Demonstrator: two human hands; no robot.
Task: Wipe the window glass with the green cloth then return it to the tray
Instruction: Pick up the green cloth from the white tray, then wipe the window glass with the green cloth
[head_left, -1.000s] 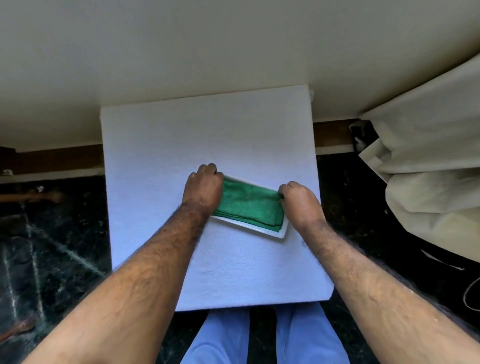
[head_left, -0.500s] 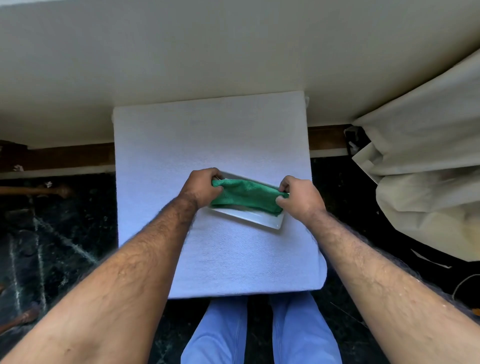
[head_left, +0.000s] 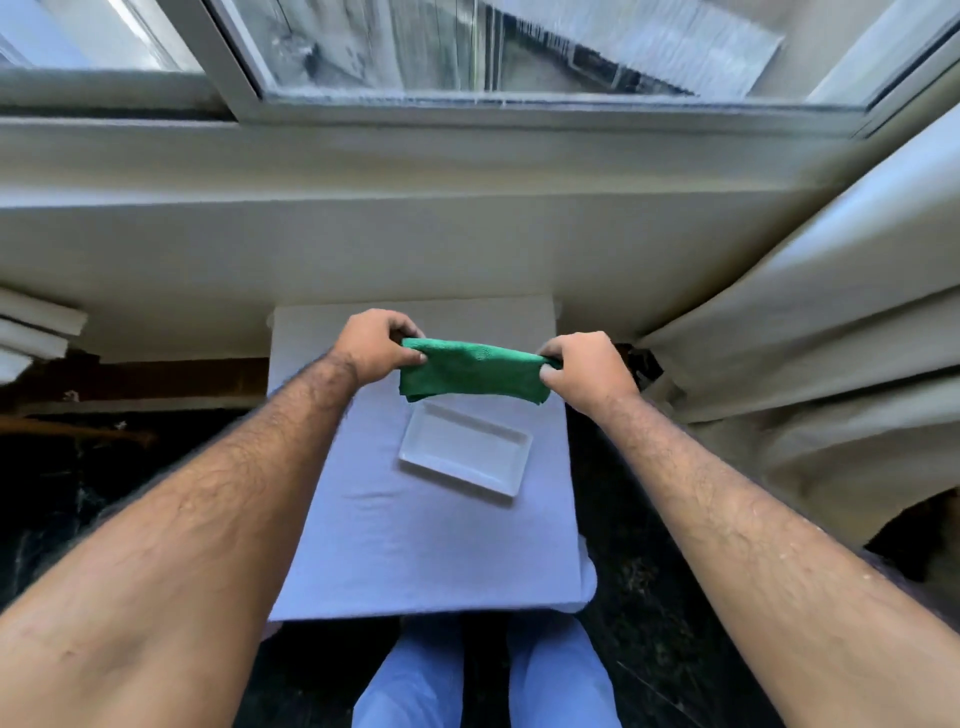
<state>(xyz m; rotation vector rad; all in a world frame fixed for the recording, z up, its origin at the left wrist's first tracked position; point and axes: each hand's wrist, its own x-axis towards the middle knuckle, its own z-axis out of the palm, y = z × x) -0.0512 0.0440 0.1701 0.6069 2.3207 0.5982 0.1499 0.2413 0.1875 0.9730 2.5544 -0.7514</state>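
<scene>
The folded green cloth (head_left: 472, 370) hangs in the air between my two hands, above the far end of the small table. My left hand (head_left: 375, 344) pinches its left end and my right hand (head_left: 584, 366) pinches its right end. Below and slightly nearer to me, the white rectangular tray (head_left: 464, 455) lies bare on the table's white cover (head_left: 415, 551). The window glass (head_left: 467, 44) stretches across the top of the view, streaked and dirty, set in a white frame above a pale sill (head_left: 415, 166).
A cream curtain (head_left: 810, 353) hangs bunched at the right, close to my right hand. Dark floor lies on both sides of the table. White slats (head_left: 36, 327) jut in at the left. My legs in blue trousers (head_left: 483, 675) are below the table's near edge.
Both hands have lifted the green cloth off the tray and raised it toward the window. My view has tilted up, so the window and sill now show.
</scene>
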